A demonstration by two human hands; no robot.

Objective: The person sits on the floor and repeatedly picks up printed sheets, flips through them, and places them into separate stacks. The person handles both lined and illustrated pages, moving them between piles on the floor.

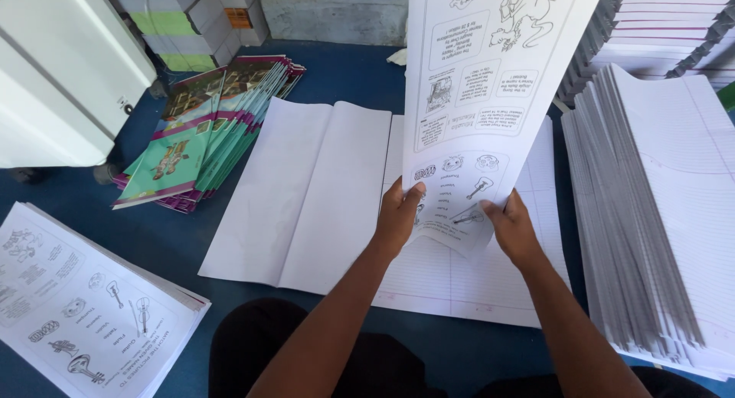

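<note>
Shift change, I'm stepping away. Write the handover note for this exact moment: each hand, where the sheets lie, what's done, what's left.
Left hand and right hand: both grip the bottom edge of one white printed worksheet sheet, held up.
Below it: an open ruled white sheet and a blank folded white sheet on the blue table.
Left: stack of printed worksheets; colourful green-and-purple covers. Right: tall pile of ruled sheets.
Done: sheet lifted. Left: not yet laid down.

You are working with both forearms bare from the elbow down: no sleeves, watch, bracelet or gloves are showing. Your left hand (398,214) and right hand (511,228) are wearing no rings that can be seen. Below your wrists, toward your body, you are wearing dark, black-looking clothing (367,360) over your lap.
</note>
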